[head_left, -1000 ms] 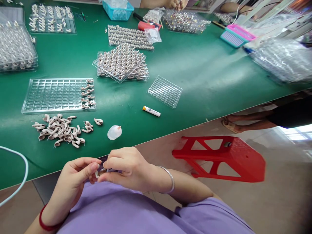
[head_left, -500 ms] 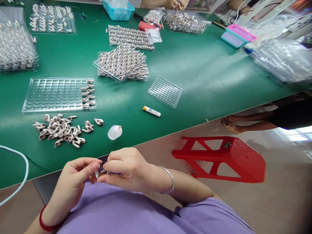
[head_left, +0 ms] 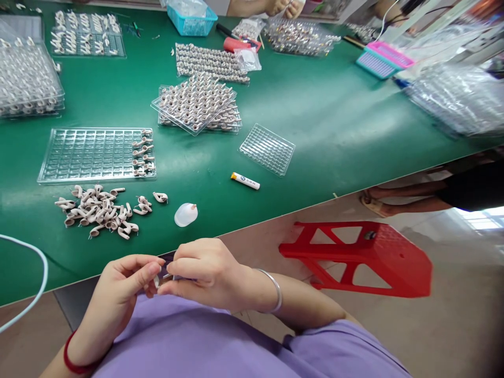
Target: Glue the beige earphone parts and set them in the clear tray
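Just in front of the table edge, my left hand point(head_left: 124, 286) pinches a small whitish earbud shell point(head_left: 157, 281) between thumb and fingers. My right hand point(head_left: 210, 273) is closed around a thin metal tool point(head_left: 168, 276); its tip points at the shell, and the fingers hide most of it. On the table beyond lies a loose pile of beige earbud shells point(head_left: 103, 210). Behind that pile, a clear plastic tray point(head_left: 86, 155) has shells only in its right-hand columns. A white squeeze bottle point(head_left: 186, 215) with a narrow tip stands right of the pile.
Stacked trays of shells point(head_left: 197, 102) sit mid-table, with a small clear tray point(head_left: 268, 148) and a white tube with a yellow end point(head_left: 245, 181) nearby. More filled trays point(head_left: 29, 79) stand at left. A red stool point(head_left: 362, 257) is on the floor. Another person's hands point(head_left: 289, 8) show at the back.
Both hands keep almost the same pose and hold. The view has shifted very slightly, with the table items appearing a little lower.
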The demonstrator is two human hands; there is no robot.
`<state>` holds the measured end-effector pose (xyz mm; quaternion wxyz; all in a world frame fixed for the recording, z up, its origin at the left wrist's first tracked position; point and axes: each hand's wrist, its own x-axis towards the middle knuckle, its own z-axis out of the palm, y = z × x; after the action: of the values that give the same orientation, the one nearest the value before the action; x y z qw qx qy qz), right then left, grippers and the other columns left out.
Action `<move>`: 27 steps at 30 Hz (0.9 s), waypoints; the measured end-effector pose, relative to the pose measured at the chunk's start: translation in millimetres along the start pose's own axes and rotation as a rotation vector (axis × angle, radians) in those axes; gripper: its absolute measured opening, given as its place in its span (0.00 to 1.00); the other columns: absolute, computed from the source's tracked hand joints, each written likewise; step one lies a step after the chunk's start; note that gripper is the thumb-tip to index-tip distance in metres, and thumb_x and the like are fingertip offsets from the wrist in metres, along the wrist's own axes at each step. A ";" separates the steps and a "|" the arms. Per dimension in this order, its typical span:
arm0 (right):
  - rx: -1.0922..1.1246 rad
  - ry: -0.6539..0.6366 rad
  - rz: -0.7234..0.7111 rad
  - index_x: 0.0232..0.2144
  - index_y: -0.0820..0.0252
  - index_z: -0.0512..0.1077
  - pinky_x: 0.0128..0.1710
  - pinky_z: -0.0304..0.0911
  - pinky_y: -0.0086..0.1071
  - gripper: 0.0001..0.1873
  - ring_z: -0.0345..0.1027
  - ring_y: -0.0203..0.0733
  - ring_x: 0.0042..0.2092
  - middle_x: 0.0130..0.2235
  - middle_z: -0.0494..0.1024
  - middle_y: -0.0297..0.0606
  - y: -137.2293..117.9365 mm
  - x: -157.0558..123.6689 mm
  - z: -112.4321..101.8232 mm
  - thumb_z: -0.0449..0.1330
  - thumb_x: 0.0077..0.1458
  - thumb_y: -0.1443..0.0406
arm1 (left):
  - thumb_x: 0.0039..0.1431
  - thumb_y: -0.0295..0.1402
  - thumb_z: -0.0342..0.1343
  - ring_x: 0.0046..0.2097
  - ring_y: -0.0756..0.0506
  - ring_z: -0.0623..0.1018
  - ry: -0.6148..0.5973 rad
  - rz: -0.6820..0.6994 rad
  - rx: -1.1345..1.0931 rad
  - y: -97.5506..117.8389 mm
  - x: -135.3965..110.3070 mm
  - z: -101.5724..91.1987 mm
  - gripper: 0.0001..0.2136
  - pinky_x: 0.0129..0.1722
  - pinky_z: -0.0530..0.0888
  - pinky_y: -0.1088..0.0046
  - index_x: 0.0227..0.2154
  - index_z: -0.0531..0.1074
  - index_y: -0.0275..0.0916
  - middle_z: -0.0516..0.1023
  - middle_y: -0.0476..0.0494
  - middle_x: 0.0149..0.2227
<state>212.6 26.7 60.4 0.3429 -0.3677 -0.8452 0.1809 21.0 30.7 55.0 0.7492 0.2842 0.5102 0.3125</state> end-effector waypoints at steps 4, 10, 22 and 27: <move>-0.026 -0.001 -0.015 0.20 0.60 0.70 0.23 0.52 0.26 0.22 0.60 0.29 0.23 0.21 0.71 0.30 -0.5 0.4 -0.1 0.56 0.63 0.56 | 0.39 0.40 0.72 0.21 0.53 0.69 0.012 0.001 0.004 2.3 -0.1 1.8 0.13 0.21 0.67 0.79 0.25 0.82 0.37 0.75 0.47 0.18; -0.043 0.018 -0.023 0.21 0.60 0.71 0.24 0.54 0.25 0.21 0.62 0.29 0.23 0.22 0.72 0.32 -0.8 1.5 -0.4 0.56 0.63 0.56 | 0.38 0.40 0.72 0.21 0.52 0.69 0.020 0.016 0.017 5.1 -0.6 3.0 0.13 0.21 0.67 0.77 0.25 0.82 0.37 0.75 0.46 0.18; -0.044 -0.033 -0.035 0.19 0.60 0.69 0.24 0.53 0.26 0.23 0.61 0.29 0.23 0.21 0.70 0.31 -0.6 2.9 -1.0 0.55 0.64 0.57 | 0.39 0.40 0.72 0.21 0.53 0.69 0.005 0.012 0.023 6.3 -0.7 2.1 0.12 0.22 0.67 0.79 0.25 0.82 0.37 0.75 0.47 0.18; 0.015 -0.061 -0.004 0.19 0.60 0.67 0.23 0.53 0.25 0.22 0.61 0.29 0.23 0.22 0.70 0.31 0.7 1.9 -0.9 0.56 0.62 0.56 | 0.38 0.40 0.72 0.21 0.52 0.69 0.007 0.016 0.038 6.8 -1.2 3.3 0.12 0.22 0.67 0.78 0.25 0.82 0.38 0.76 0.46 0.18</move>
<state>212.7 28.7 61.5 0.3200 -0.3576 -0.8548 0.1977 22.5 33.9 61.8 0.7394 0.3013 0.5162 0.3099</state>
